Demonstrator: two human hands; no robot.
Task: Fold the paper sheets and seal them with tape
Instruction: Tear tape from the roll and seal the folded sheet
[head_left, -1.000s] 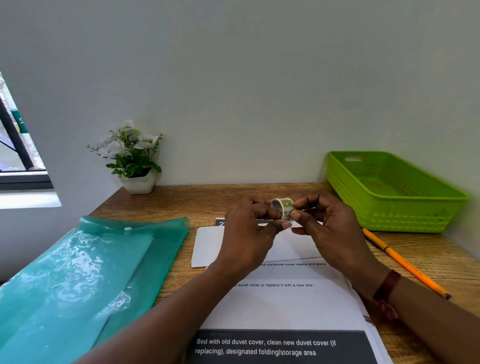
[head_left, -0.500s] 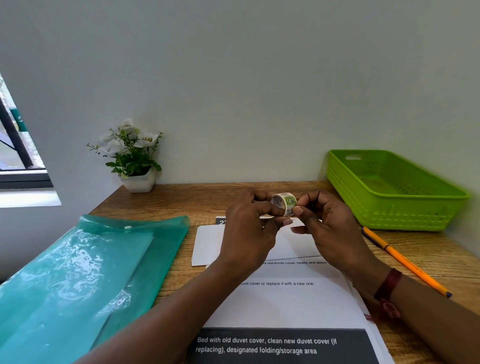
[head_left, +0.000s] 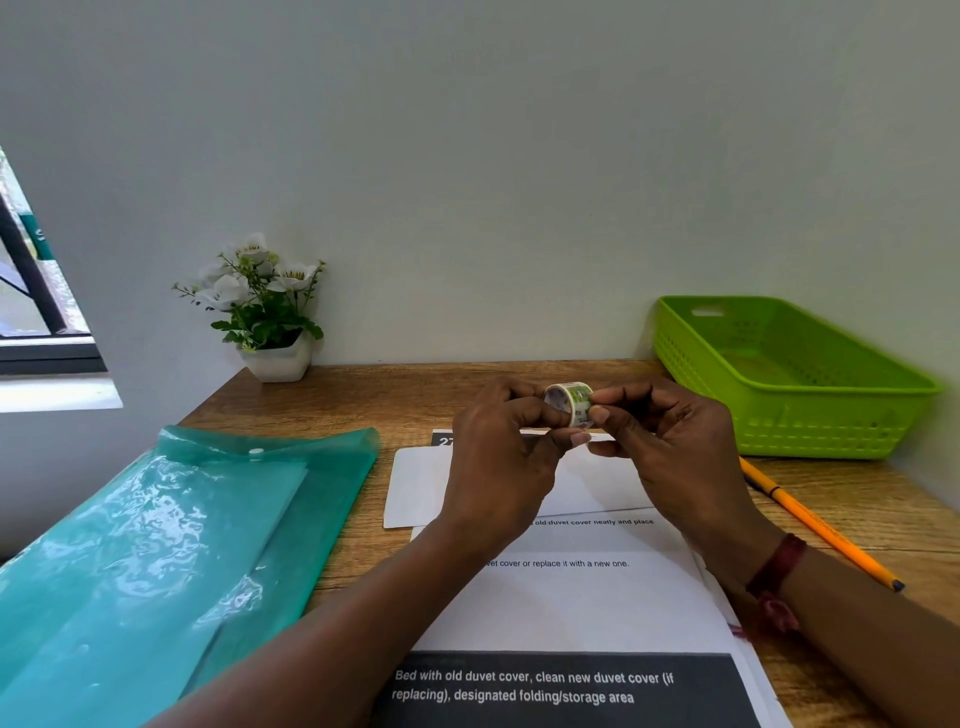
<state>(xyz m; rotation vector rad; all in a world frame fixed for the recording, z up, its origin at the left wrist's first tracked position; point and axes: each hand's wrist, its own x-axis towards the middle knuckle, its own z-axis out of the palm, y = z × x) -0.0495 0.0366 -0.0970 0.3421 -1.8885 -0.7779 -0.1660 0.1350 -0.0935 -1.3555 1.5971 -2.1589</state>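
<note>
Both hands, left hand (head_left: 498, 457) and right hand (head_left: 670, 452), pinch the tape roll (head_left: 569, 401) at frame centre, above the worktop (head_left: 363, 395). Folded sheet (head_left: 415, 488) lies beneath, apparently unsealed; printed sheets (head_left: 597, 603) lower centre still flat. Judged: taping not begun, most folding remains.

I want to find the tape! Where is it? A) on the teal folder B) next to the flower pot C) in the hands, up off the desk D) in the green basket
C: both hands, left and right, pinch the small tape roll between their fingertips above the paper.
</note>
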